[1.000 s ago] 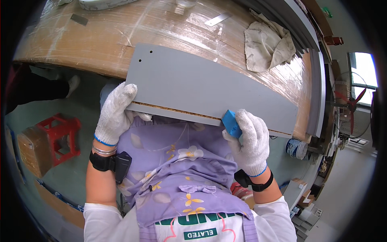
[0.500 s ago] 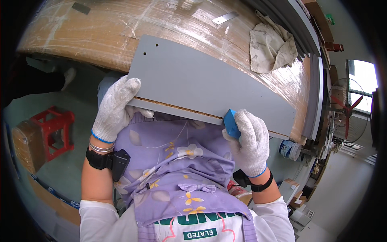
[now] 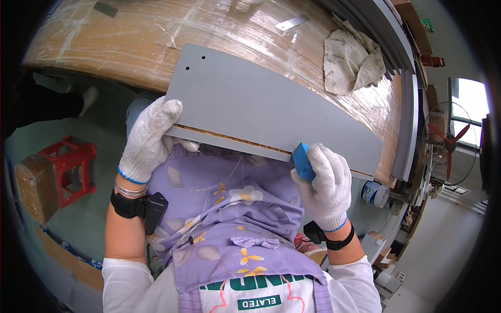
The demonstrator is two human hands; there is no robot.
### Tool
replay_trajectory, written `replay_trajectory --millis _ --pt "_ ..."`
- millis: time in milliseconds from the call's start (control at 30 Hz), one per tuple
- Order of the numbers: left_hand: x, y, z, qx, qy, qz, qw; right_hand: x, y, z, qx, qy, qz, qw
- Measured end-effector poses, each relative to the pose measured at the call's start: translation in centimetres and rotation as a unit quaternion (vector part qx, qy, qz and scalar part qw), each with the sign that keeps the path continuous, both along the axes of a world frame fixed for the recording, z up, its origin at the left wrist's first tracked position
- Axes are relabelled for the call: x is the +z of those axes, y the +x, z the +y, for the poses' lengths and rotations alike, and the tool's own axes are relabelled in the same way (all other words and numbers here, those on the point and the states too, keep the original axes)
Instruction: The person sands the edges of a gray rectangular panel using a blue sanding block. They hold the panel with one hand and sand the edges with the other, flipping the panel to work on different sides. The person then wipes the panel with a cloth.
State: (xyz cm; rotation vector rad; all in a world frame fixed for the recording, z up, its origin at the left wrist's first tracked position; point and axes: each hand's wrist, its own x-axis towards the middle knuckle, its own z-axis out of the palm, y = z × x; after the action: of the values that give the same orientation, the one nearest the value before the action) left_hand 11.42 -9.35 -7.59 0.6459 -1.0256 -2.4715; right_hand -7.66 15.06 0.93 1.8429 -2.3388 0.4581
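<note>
A long grey panel (image 3: pixel 261 99) lies on the plastic-wrapped table, its near edge sticking out toward my lap. Along that near edge runs a groove showing raw brown chipboard, and two small holes sit at its left end. My left hand (image 3: pixel 154 128), in a white knit glove, grips the panel's near left corner, thumb underneath and fingers on the side. In my gloved right hand (image 3: pixel 329 180) is a blue block (image 3: pixel 302 161), pinched between fingers and thumb and held against the grooved edge, right of the panel's middle. The groove beneath the block is hidden.
Behind the panel, the wrapped table (image 3: pixel 130 47) bears a crumpled cloth (image 3: pixel 352 60) and a thin metal strip (image 3: pixel 292 23). Grey boards stand along its right side. A red stool (image 3: pixel 68 169) is on the floor at left, near another person's foot (image 3: pixel 90 100). At right are a bucket (image 3: pixel 374 194) and a fan (image 3: pixel 450 141).
My right hand and the blue block have slid slightly to the right along the panel's edge. The left hand and the panel have stayed nearly still.
</note>
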Motion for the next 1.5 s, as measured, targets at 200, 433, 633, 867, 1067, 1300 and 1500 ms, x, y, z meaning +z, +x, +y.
replay_trajectory --millis 200,433,633,867,1067,1300,1500 --pt "-0.2 0.0 0.0 -0.001 -0.003 0.004 1.000 0.2 0.1 -0.2 -0.003 0.007 0.007 1.000" --pt "-0.2 0.0 0.0 0.002 0.001 0.003 1.000 0.3 0.4 2.0 -0.142 -0.130 -0.546 0.815" --pt "0.0 -0.1 0.0 -0.001 -0.003 0.000 1.000 -1.0 -0.2 2.5 -0.097 -0.011 -0.386 0.917" --pt "0.0 -0.1 0.0 0.000 -0.009 -0.006 1.000 -0.7 -0.3 1.4 -0.040 0.014 -0.405 0.913" --pt "-0.2 0.1 -0.1 -0.009 -0.020 0.006 1.000 -2.1 -1.2 2.9 -0.080 -0.181 -0.687 0.699" --pt "-0.2 0.0 0.1 0.002 -0.010 -0.009 1.000 -1.3 0.0 2.3 -0.156 -0.106 -0.665 0.723" --pt "-0.3 -0.1 0.0 -0.023 -0.018 0.009 1.000 -0.6 -1.2 2.3 -0.163 -0.234 -0.767 0.575"
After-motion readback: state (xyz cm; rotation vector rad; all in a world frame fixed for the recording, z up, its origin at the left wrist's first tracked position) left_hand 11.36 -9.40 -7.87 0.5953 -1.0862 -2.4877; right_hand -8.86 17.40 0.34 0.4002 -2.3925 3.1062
